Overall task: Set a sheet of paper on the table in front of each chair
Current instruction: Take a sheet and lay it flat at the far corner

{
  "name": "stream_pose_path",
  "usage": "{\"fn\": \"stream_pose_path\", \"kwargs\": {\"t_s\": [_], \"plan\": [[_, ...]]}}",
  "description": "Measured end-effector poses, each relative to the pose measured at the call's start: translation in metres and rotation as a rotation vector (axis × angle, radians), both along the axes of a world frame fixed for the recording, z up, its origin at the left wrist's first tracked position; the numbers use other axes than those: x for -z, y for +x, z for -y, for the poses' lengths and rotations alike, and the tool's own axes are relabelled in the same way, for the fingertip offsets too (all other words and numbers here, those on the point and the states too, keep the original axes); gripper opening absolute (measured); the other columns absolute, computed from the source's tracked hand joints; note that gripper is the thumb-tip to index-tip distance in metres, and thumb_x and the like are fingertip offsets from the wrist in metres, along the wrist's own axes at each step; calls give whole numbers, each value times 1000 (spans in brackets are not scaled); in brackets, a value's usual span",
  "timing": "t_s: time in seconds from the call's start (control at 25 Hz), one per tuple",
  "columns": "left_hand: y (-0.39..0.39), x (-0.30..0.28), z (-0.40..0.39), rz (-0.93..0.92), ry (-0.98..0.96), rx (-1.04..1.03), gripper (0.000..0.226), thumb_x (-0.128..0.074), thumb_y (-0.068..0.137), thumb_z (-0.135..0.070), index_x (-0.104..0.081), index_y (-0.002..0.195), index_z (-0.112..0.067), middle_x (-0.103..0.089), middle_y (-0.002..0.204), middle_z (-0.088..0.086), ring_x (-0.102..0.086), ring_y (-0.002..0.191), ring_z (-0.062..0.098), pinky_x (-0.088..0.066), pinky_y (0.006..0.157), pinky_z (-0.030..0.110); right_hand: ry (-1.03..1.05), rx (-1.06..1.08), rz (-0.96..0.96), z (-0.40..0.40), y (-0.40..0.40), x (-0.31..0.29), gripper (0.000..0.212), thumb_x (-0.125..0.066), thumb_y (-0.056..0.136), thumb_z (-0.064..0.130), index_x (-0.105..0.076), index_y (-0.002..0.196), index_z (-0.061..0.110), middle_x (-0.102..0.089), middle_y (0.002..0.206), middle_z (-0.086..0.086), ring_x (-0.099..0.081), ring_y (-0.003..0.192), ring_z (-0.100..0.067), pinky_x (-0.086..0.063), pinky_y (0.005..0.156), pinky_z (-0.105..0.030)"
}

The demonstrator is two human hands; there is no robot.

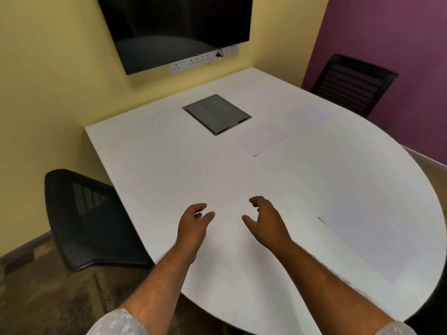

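Sheets of paper, three, flat on white table [169,153]: near sheet [367,240] at right; middle sheet [262,139] beside grey cable hatch [216,114]; far sheet [308,116] before far chair [350,85]. Left hand [193,226], right hand [266,221]: fingers loosely curled, half open, empty, over bare tabletop. Near chair [89,221] at left.

On the white rounded table [169,165], a grey metal hatch [216,114] sits near the far edge; three white paper sheets [262,138] [308,116] [367,240] lie along the right edge.
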State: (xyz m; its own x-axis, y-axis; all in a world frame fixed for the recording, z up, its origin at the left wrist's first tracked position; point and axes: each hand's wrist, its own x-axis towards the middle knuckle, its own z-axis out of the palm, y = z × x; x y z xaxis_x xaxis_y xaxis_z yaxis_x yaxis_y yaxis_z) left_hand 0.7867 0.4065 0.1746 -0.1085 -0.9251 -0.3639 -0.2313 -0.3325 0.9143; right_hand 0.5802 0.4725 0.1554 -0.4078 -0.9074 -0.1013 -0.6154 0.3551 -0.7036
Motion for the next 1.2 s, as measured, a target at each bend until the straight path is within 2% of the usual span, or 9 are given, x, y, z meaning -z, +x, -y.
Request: {"fn": "stream_pose_path", "kwargs": {"t_s": [0.16, 0.28, 0.48, 0.72, 0.96, 1.12, 1.2], "plan": [[-24, 9, 41, 14, 67, 80, 32, -74, 95, -26, -66, 126, -29, -64, 132, -11, -60, 129, 17, -51, 107, 40, -13, 41, -7, 48, -23, 18, 46, -72, 92, 37, -57, 134, 28, -64, 126, 10, -64, 115, -13, -54, 92, -34], [-41, 11, 79, 56, 100, 128, 32, -74, 95, -28, -67, 125, -31, -65, 130, -11, -61, 123, 17, -51, 106, 38, -4, 84, 25, 95, -52, 38, 39, -72, 92, 34, -60, 128, 27, -66, 117, 12, -66, 108, -13, -55, 89, -33], [-81, 31, 161, 96, 134, 130, 27, -73, 96, -32, -69, 122, -31, -68, 126, -14, -65, 116, 9, -55, 106, 42, 15, 105, 50, 184, -105, 84, 29, -71, 92, 31, -63, 119, 26, -67, 108, 12, -66, 101, -15, -55, 85, -34], [-146, 80, 252, 6, 217, 3, 21, -66, 101, -32, -71, 120, -24, -71, 127, -3, -67, 120, 16, -57, 102, 43, 42, 134, 7, 272, -157, 139, 29, -68, 92, 24, -66, 121, 19, -69, 118, 2, -67, 105, -21, -52, 86, -33], [-224, 131, 310, -56, 351, 181, 31, -68, 100, -32, -67, 130, -22, -71, 131, -2, -67, 123, 14, -55, 104, 34, 50, 174, -134, 327, -197, 184, 40, -66, 92, 17, -62, 131, 15, -57, 134, -5, -57, 121, -30, -56, 89, -43], [-246, 158, 310, -109, 433, 228, 33, -67, 102, -24, -64, 134, -20, -70, 134, 2, -65, 127, 15, -53, 105, 30, 12, 156, -289, 353, -221, 209, 36, -67, 94, 16, -65, 131, 14, -59, 131, -8, -57, 114, -34, -55, 85, -45], [-249, 165, 309, -118, 439, 222, 34, -66, 102, -21, -64, 135, -19, -71, 134, 2, -65, 127, 15, -54, 104, 29, -7, 139, -337, 364, -231, 217, 27, -67, 95, 18, -70, 122, 15, -61, 125, -6, -57, 108, -34, -52, 78, -42]]}}
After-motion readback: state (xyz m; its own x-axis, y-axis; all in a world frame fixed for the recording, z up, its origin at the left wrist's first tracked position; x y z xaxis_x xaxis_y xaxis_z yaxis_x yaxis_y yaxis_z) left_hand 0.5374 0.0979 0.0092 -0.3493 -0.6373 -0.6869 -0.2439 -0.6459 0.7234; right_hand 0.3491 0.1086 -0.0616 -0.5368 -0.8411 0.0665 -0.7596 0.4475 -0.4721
